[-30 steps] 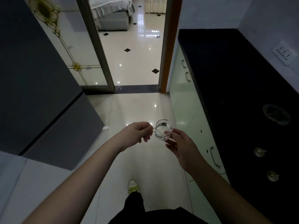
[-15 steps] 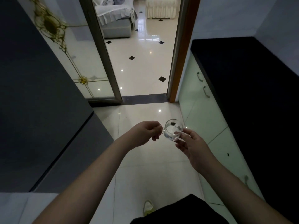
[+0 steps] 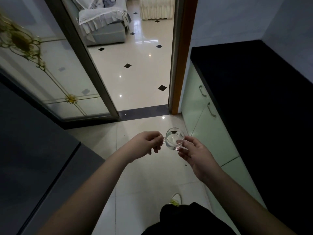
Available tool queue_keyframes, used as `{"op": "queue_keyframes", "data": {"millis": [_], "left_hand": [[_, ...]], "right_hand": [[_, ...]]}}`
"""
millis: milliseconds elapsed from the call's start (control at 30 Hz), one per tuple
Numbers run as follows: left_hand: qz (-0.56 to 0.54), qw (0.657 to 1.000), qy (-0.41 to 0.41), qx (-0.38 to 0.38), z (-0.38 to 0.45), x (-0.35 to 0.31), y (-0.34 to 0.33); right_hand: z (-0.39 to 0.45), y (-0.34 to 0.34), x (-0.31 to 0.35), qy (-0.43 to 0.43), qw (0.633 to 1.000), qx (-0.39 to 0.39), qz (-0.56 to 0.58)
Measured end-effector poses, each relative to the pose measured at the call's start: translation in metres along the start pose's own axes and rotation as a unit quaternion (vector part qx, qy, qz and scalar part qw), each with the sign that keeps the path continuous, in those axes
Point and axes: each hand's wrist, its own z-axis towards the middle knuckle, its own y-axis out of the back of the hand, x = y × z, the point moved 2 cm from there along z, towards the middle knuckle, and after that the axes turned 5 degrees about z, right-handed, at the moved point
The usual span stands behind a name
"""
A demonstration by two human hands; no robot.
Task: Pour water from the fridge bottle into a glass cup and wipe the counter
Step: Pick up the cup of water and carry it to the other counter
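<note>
The left hand [image 3: 146, 144] pinched the cup's [image 3: 174, 139] handle. The right hand [image 3: 194, 154] gripped its side, above the floor [image 3: 135, 167] beside the bench [image 3: 254, 99].

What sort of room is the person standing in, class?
Probably a home kitchen: a long black countertop over pale green cabinet doors, a dark grey fridge-like appliance, and a small clear glass cup held in both hands.

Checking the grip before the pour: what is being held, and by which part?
A small glass cup: the left hand pinches its handle, and the right hand holds its body and base with the fingertips.
</note>
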Motion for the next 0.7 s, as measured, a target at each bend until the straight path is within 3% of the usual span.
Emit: {"op": "queue_keyframes", "data": {"millis": [567, 700], "left_hand": [[0.028, 1.000, -0.013, 0.005, 0.156, -0.035, 0.051], [0.047, 0.998, -0.029, 0.032, 0.198, -0.036, 0.070]], "right_hand": [[0.133, -0.011, 0.079, -0.008, 0.999, -0.028, 0.040], [0.167, -0.020, 0.093, 0.035, 0.998, -0.055, 0.013]]}}
